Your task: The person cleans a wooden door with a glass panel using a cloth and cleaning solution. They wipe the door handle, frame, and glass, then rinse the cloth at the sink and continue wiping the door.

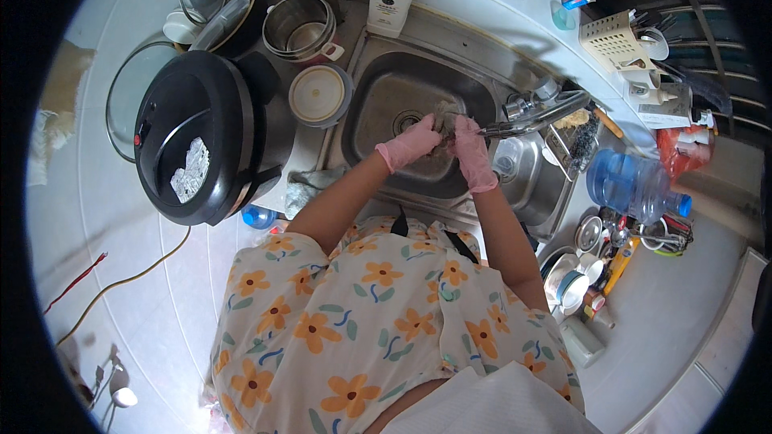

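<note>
Both my hands wear thin pink gloves and meet over the right part of a steel sink basin. My left hand grips the left side of a wet, greyish cloth-like thing, its exact kind unclear. My right hand holds the same thing from the right, close to the spout of the chrome faucet. The basin's drain shows partly, just left of my fingers. Whether water runs from the spout cannot be told.
Left of the basin stand a lidded round container, a steel pot and a large black cooker. A grey cloth lies at the counter's front edge. On the right are a smaller basin and a blue water jug.
</note>
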`<state>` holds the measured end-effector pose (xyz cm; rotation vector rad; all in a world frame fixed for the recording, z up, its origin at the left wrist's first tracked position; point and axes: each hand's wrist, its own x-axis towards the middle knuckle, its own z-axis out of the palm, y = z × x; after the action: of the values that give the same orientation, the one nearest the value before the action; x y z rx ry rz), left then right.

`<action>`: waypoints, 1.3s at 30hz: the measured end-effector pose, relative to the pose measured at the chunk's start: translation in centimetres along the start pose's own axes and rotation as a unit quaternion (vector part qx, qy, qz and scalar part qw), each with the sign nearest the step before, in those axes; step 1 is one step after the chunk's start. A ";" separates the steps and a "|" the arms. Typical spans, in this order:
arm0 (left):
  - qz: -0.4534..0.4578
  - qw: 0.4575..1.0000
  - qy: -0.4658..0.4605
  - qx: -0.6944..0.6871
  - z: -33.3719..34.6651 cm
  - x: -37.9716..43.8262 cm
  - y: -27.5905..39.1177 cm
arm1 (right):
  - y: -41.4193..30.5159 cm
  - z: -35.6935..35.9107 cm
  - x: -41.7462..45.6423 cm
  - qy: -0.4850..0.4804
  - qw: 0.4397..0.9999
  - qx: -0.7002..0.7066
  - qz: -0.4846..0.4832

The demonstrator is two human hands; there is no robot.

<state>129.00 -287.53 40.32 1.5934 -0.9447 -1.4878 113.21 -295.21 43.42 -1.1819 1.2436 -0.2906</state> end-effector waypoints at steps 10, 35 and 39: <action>-0.071 0.976 -0.035 -0.201 -0.5 -2.5 4.6 | 0.8 0.4 -0.2 0.047 0.995 0.073 0.047; -0.284 0.906 -0.045 -0.311 0.9 0.2 -0.5 | -0.2 -1.1 -2.6 -0.088 0.952 0.285 0.066; -0.141 0.828 -0.079 -0.537 2.3 2.8 -4.1 | -0.4 0.1 -3.7 -0.045 0.973 0.225 0.021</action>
<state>126.99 -288.24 35.31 0.7648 0.1530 -1.8630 112.04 -292.65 45.81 -0.7691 1.0504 -0.4549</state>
